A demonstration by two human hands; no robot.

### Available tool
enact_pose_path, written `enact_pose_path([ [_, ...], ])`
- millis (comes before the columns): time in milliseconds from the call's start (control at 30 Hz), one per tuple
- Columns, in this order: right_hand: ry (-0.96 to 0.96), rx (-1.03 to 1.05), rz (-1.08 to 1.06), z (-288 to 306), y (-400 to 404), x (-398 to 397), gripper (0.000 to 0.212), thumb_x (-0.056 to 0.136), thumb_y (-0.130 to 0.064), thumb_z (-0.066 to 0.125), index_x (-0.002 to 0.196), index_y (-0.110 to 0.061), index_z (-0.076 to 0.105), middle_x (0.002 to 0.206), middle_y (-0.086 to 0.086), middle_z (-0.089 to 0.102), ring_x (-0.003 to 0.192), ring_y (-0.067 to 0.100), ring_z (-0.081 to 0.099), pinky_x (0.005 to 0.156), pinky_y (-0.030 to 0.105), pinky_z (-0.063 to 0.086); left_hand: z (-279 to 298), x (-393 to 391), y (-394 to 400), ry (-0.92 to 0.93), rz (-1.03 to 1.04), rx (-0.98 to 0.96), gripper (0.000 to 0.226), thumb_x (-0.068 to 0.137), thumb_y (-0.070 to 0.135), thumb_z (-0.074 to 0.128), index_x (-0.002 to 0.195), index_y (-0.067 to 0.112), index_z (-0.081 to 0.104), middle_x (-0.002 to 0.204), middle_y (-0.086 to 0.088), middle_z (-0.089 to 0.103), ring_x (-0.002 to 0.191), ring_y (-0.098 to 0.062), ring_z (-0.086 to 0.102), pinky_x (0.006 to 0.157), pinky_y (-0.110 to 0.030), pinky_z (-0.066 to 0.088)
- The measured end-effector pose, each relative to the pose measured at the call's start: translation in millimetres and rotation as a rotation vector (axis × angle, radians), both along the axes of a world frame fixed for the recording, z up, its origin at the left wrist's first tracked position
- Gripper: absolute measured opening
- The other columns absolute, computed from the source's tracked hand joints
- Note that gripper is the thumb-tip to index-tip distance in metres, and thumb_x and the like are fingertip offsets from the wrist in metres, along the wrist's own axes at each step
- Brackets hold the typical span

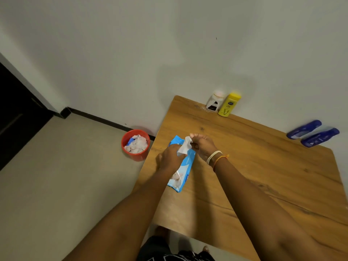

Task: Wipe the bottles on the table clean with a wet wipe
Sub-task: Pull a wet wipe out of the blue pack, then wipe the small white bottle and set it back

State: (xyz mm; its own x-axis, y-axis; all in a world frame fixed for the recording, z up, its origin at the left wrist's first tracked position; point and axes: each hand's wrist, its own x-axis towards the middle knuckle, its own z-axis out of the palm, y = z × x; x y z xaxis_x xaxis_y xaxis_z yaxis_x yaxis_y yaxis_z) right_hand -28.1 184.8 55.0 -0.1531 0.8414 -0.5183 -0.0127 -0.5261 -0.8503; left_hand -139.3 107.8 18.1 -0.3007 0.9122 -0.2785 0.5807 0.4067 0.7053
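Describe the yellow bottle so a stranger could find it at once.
Look along the far edge of the wooden table, where it meets the wall. Two containers stand upright there, side by side. The yellow bottle is the right one, taller than the white jar next to it.

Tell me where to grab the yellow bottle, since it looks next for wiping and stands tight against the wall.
Probably by the body just under the cap of the yellow bottle, coming from the table's open front. It stands upright with the wall behind and the white jar close on its left, so the front and right side are the free faces.
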Motion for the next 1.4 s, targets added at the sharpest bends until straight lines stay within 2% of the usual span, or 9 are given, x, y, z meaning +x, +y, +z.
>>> enact_pose_path([
  [67,0.04,-0.032,-0.064,8,2,3,0.016,0.09,-0.011,0.06,0.075,-0.012,0.063,0.049,-0.004,0.057,0.053,0.011,0.048,0.06,0.025,0.048,10,3,5,-0.146,0.087,0.036,0.026,0.091,0.035,0.06,0.106,0.014,0.065,0.102,-0.006,0.068,0.085,-0.018,0.061,0.068,-0.026,0.047],
  [133,0.053,-0.046,-0.155,16,3,5,0.013,0.09,-0.014,0.06,0.078,-0.015,0.062,0.045,-0.006,0.054,0.043,0.007,0.047,0.054,0.023,0.045,19,6,10,-0.305,0.144,0.075,0.021,0.09,0.025,0.062,0.093,0.004,0.066,0.085,-0.009,0.065,0.075,-0.019,0.057,0.055,-0.021,0.04],
  [233,0.082,-0.07,-0.233,25,0,11,0.019,0.091,-0.026,0.058,0.078,-0.014,0.061,0.06,0.003,0.059,0.052,0.014,0.054,0.052,0.022,0.044,31,10,19,-0.412,0.155,0.085,0.024,0.089,0.022,0.064,0.095,-0.002,0.066,0.086,-0.011,0.064,0.079,-0.021,0.058,0.061,-0.023,0.045],
  [367,0.214,-0.225,-0.159,33,-9,27,0.033,0.089,-0.043,0.055,0.08,-0.012,0.061,0.067,0.006,0.063,0.067,0.022,0.059,0.055,0.027,0.048,42,20,33,-0.54,0.173,0.03,0.04,0.095,0.028,0.055,0.126,0.002,0.053,0.122,-0.016,0.062,0.108,-0.031,0.061,0.077,-0.034,0.054],
  [467,0.311,-0.259,-0.113,33,-16,41,0.032,0.089,-0.026,0.059,0.113,-0.004,0.06,0.085,0.017,0.07,0.072,0.03,0.069,0.056,0.041,0.057,53,34,41,-0.574,0.142,-0.01,0.038,0.099,0.026,0.046,0.131,0.004,0.05,0.124,-0.016,0.06,0.112,-0.034,0.059,0.078,-0.037,0.054],
  [633,0.202,-0.186,-0.276,33,-18,79,0.039,0.082,-0.009,0.068,0.117,0.006,0.058,0.114,0.026,0.063,0.1,0.042,0.062,0.086,0.064,0.047,60,70,47,-0.584,0.096,-0.062,0.036,0.097,0.026,0.052,0.122,0.001,0.057,0.118,-0.014,0.064,0.108,-0.033,0.061,0.087,-0.043,0.054],
  [767,0.296,-0.161,-0.366,40,-14,124,0.031,0.083,-0.008,0.067,0.111,0.002,0.059,0.114,0.025,0.063,0.106,0.046,0.059,0.085,0.075,0.038,73,110,57,-0.572,0.108,-0.009,0.022,0.094,0.026,0.056,0.094,0.005,0.063,0.097,-0.015,0.065,0.096,-0.033,0.063,0.058,-0.032,0.054],
  [1033,0.331,-0.119,-0.424,57,0,195,0.036,0.089,-0.007,0.059,0.124,0.0,0.051,0.123,0.021,0.06,0.112,0.043,0.057,0.095,0.067,0.038,85,168,74,-0.445,0.041,0.007,0.025,0.097,0.025,0.048,0.095,0.006,0.065,0.078,-0.009,0.065,0.057,-0.018,0.059,0.048,-0.024,0.047],
  [1400,0.226,-0.087,-0.501,44,65,189,0.037,0.086,0.001,0.061,0.123,-0.001,0.055,0.122,0.019,0.061,0.109,0.037,0.059,0.096,0.055,0.045,77,146,157,-0.33,0.079,0.0,0.027,0.099,0.027,0.044,0.103,0.009,0.063,0.081,-0.006,0.069,0.057,-0.016,0.061,0.054,-0.023,0.046],
])
